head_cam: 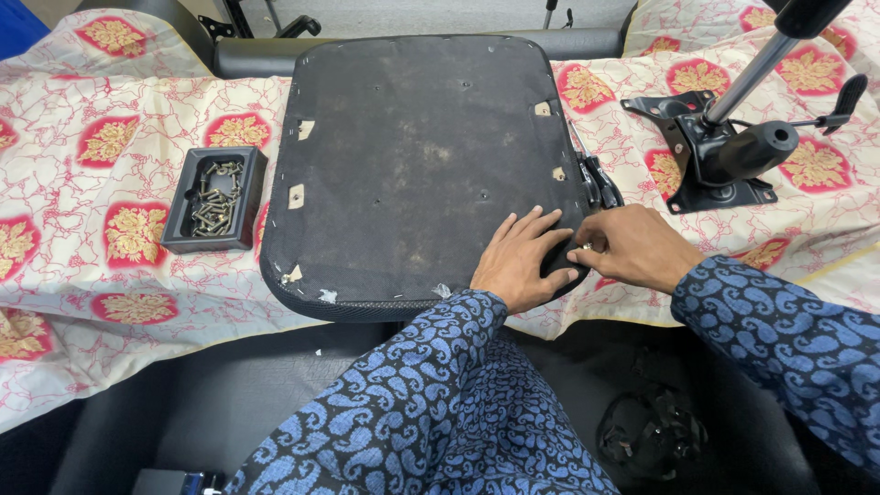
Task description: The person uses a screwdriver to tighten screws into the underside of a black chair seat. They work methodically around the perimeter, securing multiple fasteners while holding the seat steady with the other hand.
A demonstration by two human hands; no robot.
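Observation:
An upturned black office chair seat [412, 156] lies on a flowered cloth. My left hand [521, 258] rests flat on its near right corner, fingers spread. My right hand [632, 246] is just beside it, fingertips pinched on a small metal screw [585, 247] at the seat's right edge. A black armrest bracket [598, 183] lies along that same edge, just beyond my right hand.
A black tray of several bolts [216, 198] sits left of the seat. A black chair tilt mechanism with gas cylinder and lever [724, 151] stands at the right. The red and cream flowered cloth [110, 238] covers the table. A dark bundle [655, 431] lies on the floor below.

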